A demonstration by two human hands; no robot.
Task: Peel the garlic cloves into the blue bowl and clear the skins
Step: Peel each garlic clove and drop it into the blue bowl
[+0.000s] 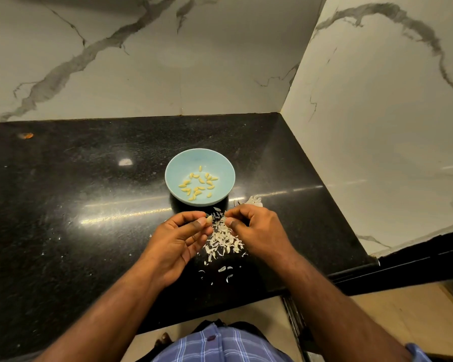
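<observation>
One blue bowl point(199, 177) sits on the black counter point(63, 205), holding some seventeen peeled cloves point(198, 182) (hard to count exactly); the left hand point(178, 239) pinches one garlic clove point(209, 219); the right hand point(256, 228) pinches a skin scrap, over one pile of skins point(224, 240).

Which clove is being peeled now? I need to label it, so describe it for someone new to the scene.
On the black counter, just in front of the blue bowl, the left hand pinches one garlic clove. Unlike the cloves in the bowl, it is held above the skins.
</observation>
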